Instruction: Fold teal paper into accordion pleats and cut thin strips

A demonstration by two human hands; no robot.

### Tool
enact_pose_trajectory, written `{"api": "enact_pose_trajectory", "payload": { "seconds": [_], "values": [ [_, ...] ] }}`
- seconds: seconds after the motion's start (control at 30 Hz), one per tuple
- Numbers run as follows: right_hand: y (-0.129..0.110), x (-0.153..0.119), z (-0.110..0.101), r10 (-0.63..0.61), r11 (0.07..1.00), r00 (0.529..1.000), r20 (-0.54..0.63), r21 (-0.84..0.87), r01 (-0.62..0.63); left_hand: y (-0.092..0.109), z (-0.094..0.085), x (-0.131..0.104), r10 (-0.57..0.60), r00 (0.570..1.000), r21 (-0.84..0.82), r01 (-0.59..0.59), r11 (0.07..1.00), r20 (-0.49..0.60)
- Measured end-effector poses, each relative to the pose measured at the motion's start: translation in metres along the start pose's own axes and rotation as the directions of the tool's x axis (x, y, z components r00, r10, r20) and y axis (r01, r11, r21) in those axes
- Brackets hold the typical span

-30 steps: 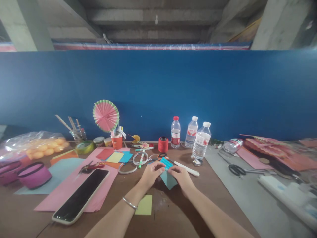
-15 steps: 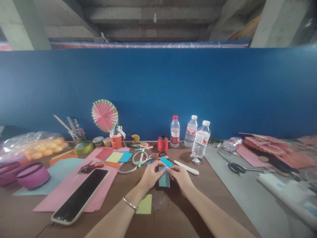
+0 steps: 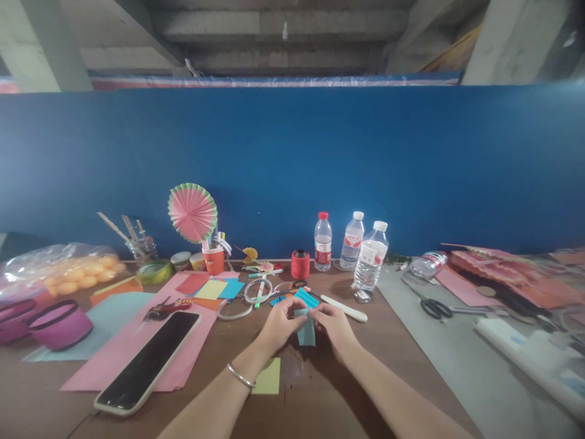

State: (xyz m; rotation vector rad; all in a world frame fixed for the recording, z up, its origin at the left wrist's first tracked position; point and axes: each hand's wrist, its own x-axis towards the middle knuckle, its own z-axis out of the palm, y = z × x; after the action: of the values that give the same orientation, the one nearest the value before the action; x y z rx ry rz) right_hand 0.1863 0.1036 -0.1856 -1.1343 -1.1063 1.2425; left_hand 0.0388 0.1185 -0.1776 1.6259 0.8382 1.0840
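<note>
A small blue paper (image 3: 306, 332), with creases across its brighter upper part, is held between my two hands above the brown table. My left hand (image 3: 281, 322) pinches its left edge, thumb and fingers closed. On the other side, my right hand (image 3: 332, 324) grips the right edge with closed fingertips. The paper's lower part hangs down between the hands. A yellow paper square (image 3: 269, 377) lies on the table beside my left wrist, which wears a silver bangle. Just behind the hands are a white-handled tool (image 3: 345, 308) and a red thread spool (image 3: 300, 266).
Bottles (image 3: 371, 259) stand at the back right of centre. A phone (image 3: 150, 361) lies on pink paper (image 3: 194, 366) at left, near colored squares (image 3: 212, 289). An orange cup (image 3: 214, 262) holds a pink paper fan (image 3: 192, 212). Black scissors (image 3: 436, 309) lie at right.
The lower part of the blue paper has shifted slightly to the right. Both hands keep nearly the same place and hold.
</note>
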Motion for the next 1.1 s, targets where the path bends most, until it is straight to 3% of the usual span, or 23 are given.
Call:
{"api": "enact_pose_trajectory", "payload": {
  "seconds": [0.37,0.63,0.77,0.93,1.1],
  "values": [
    [0.008,0.003,-0.004,-0.039,0.998,0.999,0.017,-0.042,0.040,0.000,0.000,0.000,-0.055,0.997,-0.089,0.060,0.994,0.052],
    [-0.004,-0.004,-0.001,-0.041,0.980,0.999,0.025,-0.196,0.045,0.001,-0.001,-0.001,-0.161,0.984,-0.201,0.175,0.964,0.082],
    [-0.007,-0.006,0.001,-0.097,0.917,0.990,0.099,-0.379,0.128,0.003,-0.001,0.000,-0.134,0.991,-0.077,0.136,0.988,0.032],
    [-0.003,-0.007,0.000,-0.179,0.810,0.978,0.108,-0.548,0.209,0.003,-0.005,0.003,-0.075,0.997,0.134,0.071,0.988,0.021],
    [0.000,-0.006,-0.003,-0.191,0.783,0.976,0.105,-0.584,0.216,0.006,-0.001,0.001,-0.038,0.999,0.209,0.029,0.978,0.039]
  ]
}}
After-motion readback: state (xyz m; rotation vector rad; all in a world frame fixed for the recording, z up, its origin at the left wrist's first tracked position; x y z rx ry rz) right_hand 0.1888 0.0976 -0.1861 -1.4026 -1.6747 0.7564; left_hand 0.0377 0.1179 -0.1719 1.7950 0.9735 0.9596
